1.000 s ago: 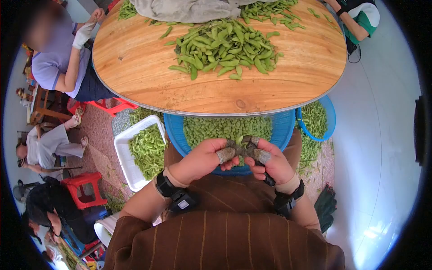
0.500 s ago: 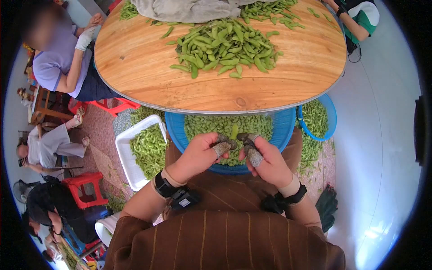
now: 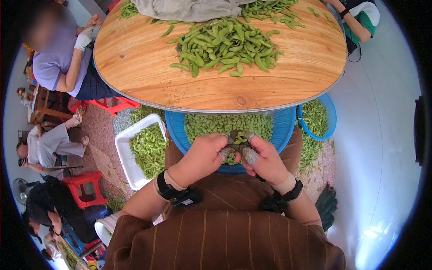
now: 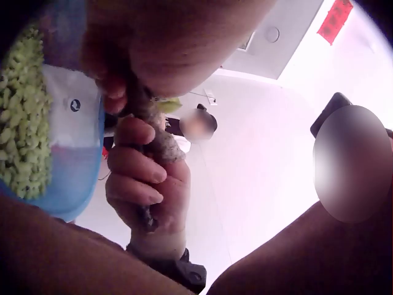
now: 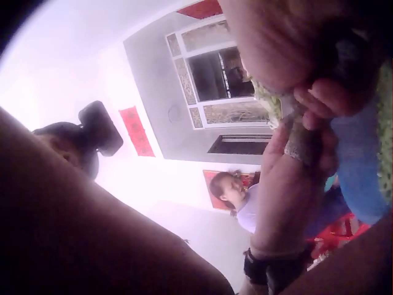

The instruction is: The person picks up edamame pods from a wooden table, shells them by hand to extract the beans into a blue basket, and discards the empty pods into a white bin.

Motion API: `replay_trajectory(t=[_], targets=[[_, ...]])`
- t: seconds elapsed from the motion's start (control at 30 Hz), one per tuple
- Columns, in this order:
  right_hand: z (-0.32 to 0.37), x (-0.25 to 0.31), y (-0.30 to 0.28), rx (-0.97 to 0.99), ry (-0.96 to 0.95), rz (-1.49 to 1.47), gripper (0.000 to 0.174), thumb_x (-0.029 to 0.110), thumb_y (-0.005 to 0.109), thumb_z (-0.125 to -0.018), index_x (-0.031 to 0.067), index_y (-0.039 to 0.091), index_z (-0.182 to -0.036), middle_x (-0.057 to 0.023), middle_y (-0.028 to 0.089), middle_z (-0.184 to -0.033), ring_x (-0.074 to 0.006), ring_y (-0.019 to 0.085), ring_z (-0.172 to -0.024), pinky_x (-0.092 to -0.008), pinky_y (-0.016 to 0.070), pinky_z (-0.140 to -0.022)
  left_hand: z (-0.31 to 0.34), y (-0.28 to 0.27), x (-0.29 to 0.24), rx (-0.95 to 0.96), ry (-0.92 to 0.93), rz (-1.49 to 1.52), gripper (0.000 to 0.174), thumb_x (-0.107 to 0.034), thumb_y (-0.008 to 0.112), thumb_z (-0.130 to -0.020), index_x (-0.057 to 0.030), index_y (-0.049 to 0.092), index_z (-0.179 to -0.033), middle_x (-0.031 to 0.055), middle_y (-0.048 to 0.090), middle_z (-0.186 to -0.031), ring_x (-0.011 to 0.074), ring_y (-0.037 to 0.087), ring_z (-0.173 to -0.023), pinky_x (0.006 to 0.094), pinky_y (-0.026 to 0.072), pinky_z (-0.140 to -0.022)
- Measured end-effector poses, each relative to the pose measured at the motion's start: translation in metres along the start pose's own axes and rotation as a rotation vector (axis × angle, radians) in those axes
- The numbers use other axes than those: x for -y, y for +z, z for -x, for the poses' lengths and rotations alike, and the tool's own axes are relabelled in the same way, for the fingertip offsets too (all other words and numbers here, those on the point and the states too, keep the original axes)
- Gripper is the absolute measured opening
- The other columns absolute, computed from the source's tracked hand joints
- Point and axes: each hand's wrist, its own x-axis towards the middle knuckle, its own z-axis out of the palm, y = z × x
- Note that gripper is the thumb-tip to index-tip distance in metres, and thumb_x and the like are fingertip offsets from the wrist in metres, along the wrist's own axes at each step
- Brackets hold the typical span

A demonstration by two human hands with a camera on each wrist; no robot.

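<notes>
Both hands meet above the blue basin (image 3: 173,130), their thumbs and fingertips wrapped in greyish coverings. Between them a green bean pod (image 3: 241,137) is pinched from both sides, by the left hand (image 3: 204,155) and the right hand (image 3: 270,164). Shelled green beans (image 3: 216,124) fill the basin below. In the left wrist view, the right hand (image 4: 144,178) has its lower fingers curled round a slim dark object (image 4: 147,219), partly hidden. The right wrist view shows the left hand (image 5: 291,184) against the right fingers; the pod is not clear there.
A wooden table (image 3: 148,85) in front bears a pile of pods (image 3: 225,45) and a grey cloth (image 3: 184,10). Left stands a white basket (image 3: 123,150) of pods, right a blue tub (image 3: 332,119). Red stools (image 3: 84,189) and other people are around.
Half a second ago the pod stood upright by the left fingertips, with the right fingers slightly apart. Now the fingertips of both hands have closed together round a pod, which lies lower.
</notes>
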Motion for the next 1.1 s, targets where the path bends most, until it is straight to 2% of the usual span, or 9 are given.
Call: replay_trajectory(t=[0.17,0.47,0.57,0.63,0.7,0.73,0.83,1.07,1.1], targets=[[0.002,0.006,0.003,0.01,-0.027,-0.076,0.026,0.01,0.046,-0.092,0.005,0.048,-0.118,-0.0014,0.057,-0.082,-0.005,0.044,-0.052,-0.0186,0.0362,-0.043,-0.004,-0.008,-0.015,0.04,-0.382,0.517,0.004,-0.002,0.057,-0.077,-0.0006,0.055,-0.079,0.0194,0.056,-0.072,0.0405,0.055,-0.07,0.0374,0.0461,-0.06],[0.0,0.004,0.0,0.001,0.029,-0.079,0.008,0.013,0.049,-0.092,0.0062,0.051,-0.096,-0.0009,0.055,-0.076,-0.0054,0.041,-0.048,-0.019,0.0335,-0.041,-0.002,-0.006,-0.003,-0.045,-0.004,-0.03,0.007,-0.005,0.058,-0.081,0.0005,0.058,-0.086,0.007,0.057,-0.067,0.0145,0.055,-0.063,0.0326,0.0459,-0.058],[0.005,0.019,-0.001,0.078,0.197,-0.405,0.015,0.009,0.046,-0.091,0.0069,0.053,-0.105,0.0003,0.055,-0.075,-0.0044,0.042,-0.05,-0.0195,0.034,-0.041,-0.002,-0.011,-0.012,0.108,-0.275,0.543,0.011,-0.009,0.051,-0.09,-0.0027,0.058,-0.084,0.0005,0.055,-0.067,0.0147,0.052,-0.058,0.0291,0.0429,-0.056],[0.008,0.017,-0.002,0.136,0.217,-0.545,0.015,0.009,0.047,-0.091,0.0065,0.053,-0.105,0.0001,0.055,-0.076,-0.0044,0.043,-0.051,-0.0194,0.0346,-0.042,0.002,-0.01,-0.008,0.299,-0.645,1.656,0.012,-0.013,0.051,-0.092,-0.0032,0.057,-0.089,0.0002,0.054,-0.067,0.0111,0.048,-0.057,0.0258,0.0402,-0.055],[0.006,0.012,-0.004,0.196,0.234,-0.683,0.015,0.009,0.047,-0.092,0.006,0.053,-0.105,-0.0001,0.056,-0.076,-0.0044,0.044,-0.051,-0.0192,0.0353,-0.042,0.002,-0.004,-0.003,0.307,-0.631,1.708,0.012,-0.014,0.052,-0.092,-0.0035,0.057,-0.092,0.0001,0.053,-0.068,0.0095,0.047,-0.057,0.0245,0.0395,-0.055],[0.002,0.004,-0.007,0.109,0.116,-0.349,0.016,0.009,0.047,-0.091,0.0057,0.053,-0.106,-0.0005,0.057,-0.078,-0.0046,0.046,-0.052,-0.0192,0.0366,-0.042,0.002,0.0,-0.001,0.313,-0.616,1.76,0.013,-0.016,0.052,-0.092,-0.0037,0.057,-0.095,0.0001,0.053,-0.068,0.0079,0.046,-0.057,0.0231,0.0388,-0.056],[0.0,0.002,-0.007,0.046,0.032,0.009,0.017,0.009,0.047,-0.091,0.0052,0.053,-0.107,-0.0012,0.058,-0.08,-0.0052,0.049,-0.055,-0.0192,0.0397,-0.042,-0.002,0.005,0.005,0.197,-0.556,0.99,0.012,-0.016,0.055,-0.091,-0.0042,0.057,-0.094,-0.0007,0.054,-0.069,0.0066,0.046,-0.059,0.0217,0.0387,-0.057],[-0.005,0.004,-0.001,0.077,0.074,0.068,0.019,0.007,0.046,-0.089,0.0047,0.054,-0.106,-0.0008,0.06,-0.081,-0.0055,0.051,-0.056,-0.0192,0.044,-0.044,-0.003,-0.001,0.004,0.183,-0.616,0.823,0.012,-0.015,0.062,-0.085,-0.0034,0.059,-0.085,0.0042,0.061,-0.072,0.0152,0.056,-0.062,0.0298,0.0455,-0.057],[-0.005,0.004,0.0,0.077,0.075,0.067,0.019,0.007,0.046,-0.089,0.0047,0.054,-0.106,-0.0008,0.06,-0.081,-0.0055,0.051,-0.056,-0.0192,0.044,-0.044,-0.001,0.004,0.007,0.088,-0.425,0.587,0.013,-0.014,0.061,-0.084,-0.0016,0.058,-0.084,0.01,0.06,-0.071,0.0212,0.058,-0.062,0.0323,0.046,-0.057]])
